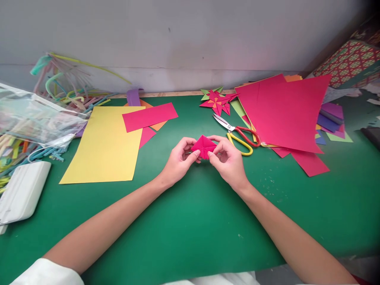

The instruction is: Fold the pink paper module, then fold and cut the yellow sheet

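Note:
A small folded red paper (203,145) with crossing creases is held between my two hands above the green table. My left hand (182,158) pinches its left side, thumb in front and fingers behind. At the right side, my right hand (230,160) grips it the same way, with the thumb near the lower edge. Just beyond my right hand lie scissors (234,132) with one red and one yellow handle, their blades nearly together. Folded red paper flowers (216,102) with pointed petals sit behind the scissors.
To the left lie a yellow sheet (107,146) and a red strip (150,116). Fuzzy craft stems (68,95), a clear plastic bag (38,114) and a white device (25,192) crowd the far left. Large red sheets (287,111) cover other papers at the right.

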`<state>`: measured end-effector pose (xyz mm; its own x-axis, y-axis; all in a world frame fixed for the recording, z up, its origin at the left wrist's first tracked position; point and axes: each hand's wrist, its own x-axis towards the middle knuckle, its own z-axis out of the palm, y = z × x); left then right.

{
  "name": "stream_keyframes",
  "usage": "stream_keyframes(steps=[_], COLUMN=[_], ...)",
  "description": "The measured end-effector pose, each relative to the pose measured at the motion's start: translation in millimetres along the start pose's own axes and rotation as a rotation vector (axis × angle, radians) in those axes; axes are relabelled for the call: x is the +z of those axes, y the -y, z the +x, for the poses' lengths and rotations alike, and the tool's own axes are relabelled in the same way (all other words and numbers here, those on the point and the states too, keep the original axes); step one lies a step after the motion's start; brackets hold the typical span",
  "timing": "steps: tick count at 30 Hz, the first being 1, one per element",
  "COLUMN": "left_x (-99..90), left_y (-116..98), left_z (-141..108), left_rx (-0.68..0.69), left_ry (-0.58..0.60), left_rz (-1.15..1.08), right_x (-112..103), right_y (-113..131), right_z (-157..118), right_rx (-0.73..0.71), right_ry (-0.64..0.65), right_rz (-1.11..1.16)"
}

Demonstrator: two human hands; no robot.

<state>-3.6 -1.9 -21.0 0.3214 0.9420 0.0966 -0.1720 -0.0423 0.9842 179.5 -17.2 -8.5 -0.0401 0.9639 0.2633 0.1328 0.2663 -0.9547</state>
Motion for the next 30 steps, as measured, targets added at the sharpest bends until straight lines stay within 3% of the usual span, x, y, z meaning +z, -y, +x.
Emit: stream_keyframes(steps=[8, 18, 30], left_x=[0.1, -0.9, -1.8], left_y=[0, 4, 2], left_z=[-4, -4, 0], left_rx=[0.067, 0.115, 0.082], left_ry=[0.006, 0.000, 0.032], left_rz=[0.079, 0.105, 0.014], right_x=[-1, -1, -1], right_y=[2, -1, -10], right_z=[0, -1, 5], right_rx=[-0.037, 0.051, 0.076], right_ry=[-0.021, -0.013, -0.022], right_rz=[-0.052, 0.036, 0.200])
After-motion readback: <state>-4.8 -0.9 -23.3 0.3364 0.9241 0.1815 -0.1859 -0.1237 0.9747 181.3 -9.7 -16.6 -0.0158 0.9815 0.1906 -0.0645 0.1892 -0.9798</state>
